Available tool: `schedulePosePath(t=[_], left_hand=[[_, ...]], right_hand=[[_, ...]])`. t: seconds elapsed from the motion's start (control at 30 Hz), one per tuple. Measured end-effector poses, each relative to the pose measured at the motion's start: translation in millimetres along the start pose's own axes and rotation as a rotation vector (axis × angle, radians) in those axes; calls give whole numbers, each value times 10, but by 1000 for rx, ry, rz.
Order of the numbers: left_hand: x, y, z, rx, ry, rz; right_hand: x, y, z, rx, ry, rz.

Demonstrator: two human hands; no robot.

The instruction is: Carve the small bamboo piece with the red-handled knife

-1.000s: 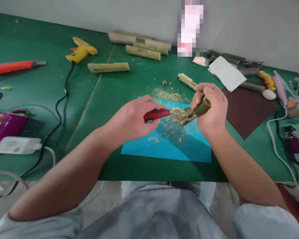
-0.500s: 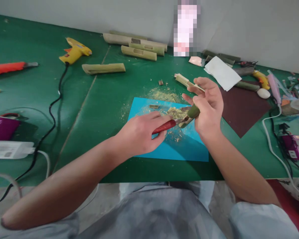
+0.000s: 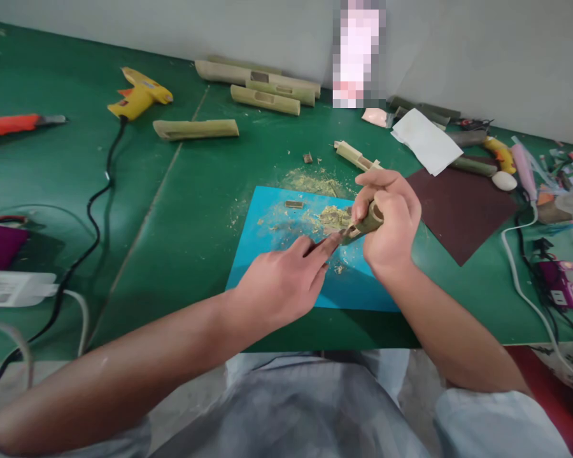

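My left hand [image 3: 286,273] is closed round a red-handled carving tool, most of which the fingers hide. Its metal tip [image 3: 342,234] meets the notched end of a short bamboo tube [image 3: 370,219]. That tube is gripped in my right hand [image 3: 394,213], its hollow end tilted up towards me. Under both hands lies a blue sheet [image 3: 267,254], with a heap of pale shavings [image 3: 334,216] and a small cut bamboo piece [image 3: 294,205] on it. A cut bamboo length [image 3: 356,156] lies just beyond my right hand.
A yellow glue gun [image 3: 141,95] with a black cord, an orange-handled tool [image 3: 9,124] and several bamboo tubes [image 3: 265,100] lie to the left and back. On the right are a brown sheet [image 3: 458,222], white paper [image 3: 427,140] and a purple box [image 3: 566,283].
My right hand has turned the bamboo tube so its hollow end shows, and its fingers have closed in. My left hand has rolled over, covering the tool's red handle.
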State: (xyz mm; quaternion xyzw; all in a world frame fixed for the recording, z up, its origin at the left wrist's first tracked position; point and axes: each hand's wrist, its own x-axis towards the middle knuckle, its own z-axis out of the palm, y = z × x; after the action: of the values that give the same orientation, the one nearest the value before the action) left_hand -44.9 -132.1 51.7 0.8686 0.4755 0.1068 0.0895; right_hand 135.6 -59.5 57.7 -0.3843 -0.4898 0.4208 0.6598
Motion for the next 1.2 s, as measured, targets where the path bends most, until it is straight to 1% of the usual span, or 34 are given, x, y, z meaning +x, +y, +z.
schedulePosePath(t=[0.13, 0.2, 0.33, 0.5, 0.6, 0.73, 0.9, 1.07, 1.2], left_hand=[[18, 63, 16, 103, -32, -36], [39, 59, 35, 135, -19, -31], [72, 7, 103, 187, 39, 23], [121, -86, 185, 168, 93, 57], [170, -161, 213, 157, 111, 77], [240, -303, 254, 127, 123, 128], [318, -446, 290, 128, 144, 200], [359, -475, 265, 161, 155, 230], [306, -400, 232, 97, 157, 201]], right_hand=[[-29, 21, 66, -89, -15, 4], [-5, 23, 82, -114, -39, 32], [62, -21, 94, -141, -59, 116], [145, -37, 47, -171, -123, 146], [207, 9, -19, -157, -103, 146], [275, 45, -106, -118, -182, 166], [305, 36, -180, -107, -243, 204], [303, 73, -213, -81, -246, 189], [257, 52, -159, -64, -202, 143]])
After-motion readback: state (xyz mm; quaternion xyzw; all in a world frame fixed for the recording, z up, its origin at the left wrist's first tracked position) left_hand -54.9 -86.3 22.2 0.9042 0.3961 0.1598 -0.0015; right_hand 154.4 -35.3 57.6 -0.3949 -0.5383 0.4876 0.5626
